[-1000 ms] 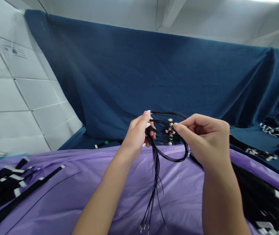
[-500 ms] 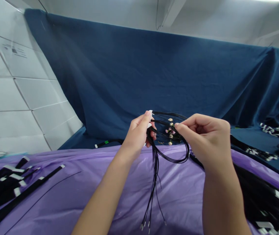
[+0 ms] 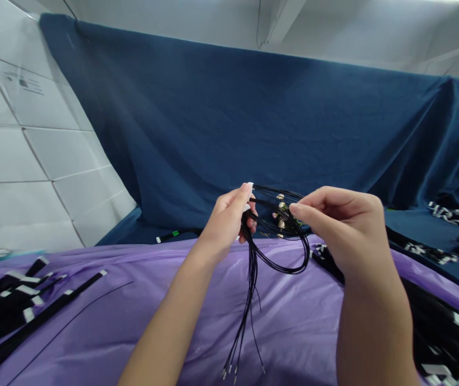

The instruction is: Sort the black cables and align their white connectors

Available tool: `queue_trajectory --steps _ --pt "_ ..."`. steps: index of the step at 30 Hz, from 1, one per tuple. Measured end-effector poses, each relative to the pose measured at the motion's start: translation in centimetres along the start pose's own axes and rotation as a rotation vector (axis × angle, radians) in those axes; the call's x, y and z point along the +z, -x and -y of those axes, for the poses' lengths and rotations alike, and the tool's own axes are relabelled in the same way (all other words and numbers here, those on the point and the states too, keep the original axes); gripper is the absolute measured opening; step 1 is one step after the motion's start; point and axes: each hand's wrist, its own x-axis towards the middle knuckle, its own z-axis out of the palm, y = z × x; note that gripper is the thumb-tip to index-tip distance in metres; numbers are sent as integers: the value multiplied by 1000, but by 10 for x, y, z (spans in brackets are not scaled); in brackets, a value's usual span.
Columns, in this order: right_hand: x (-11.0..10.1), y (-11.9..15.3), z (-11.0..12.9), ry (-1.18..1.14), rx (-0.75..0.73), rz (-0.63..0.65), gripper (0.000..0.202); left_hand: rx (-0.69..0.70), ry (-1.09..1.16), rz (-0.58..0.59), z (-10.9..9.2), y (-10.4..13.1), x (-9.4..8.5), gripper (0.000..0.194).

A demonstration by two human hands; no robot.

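Note:
My left hand is closed on a white connector at the end of a black wire harness. A second white piece shows just below its thumb. From there the thin black wires loop out to the right, and a bundle of loose ends with bare-looking tips hangs down over the purple cloth. My right hand pinches at the right side of the loop with thumb and forefinger. Its fingertips hide exactly how many wires they hold.
Bundles of black cables with white ends lie at the left, more cables at the right. One thin wire rests on the cloth. Small flowers appear behind the harness. A blue curtain hangs behind; white boxes stand left.
My right hand has shifted slightly to the right, still pinching at the loop. The hanging wire ends have swung a little to the left. My left hand keeps its grip.

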Motion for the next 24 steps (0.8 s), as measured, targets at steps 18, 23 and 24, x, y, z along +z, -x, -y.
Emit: queue_trajectory --steps 18,23,24 --pt "8 -8 -12 393 -353 38 6 -44 -108 210 -10 12 4 40" --pt "9 -7 -7 411 -385 88 9 -58 -86 243 -14 14 2 39" --pt "10 -7 -7 415 -389 91 9 -61 -82 244 -14 15 1 38"
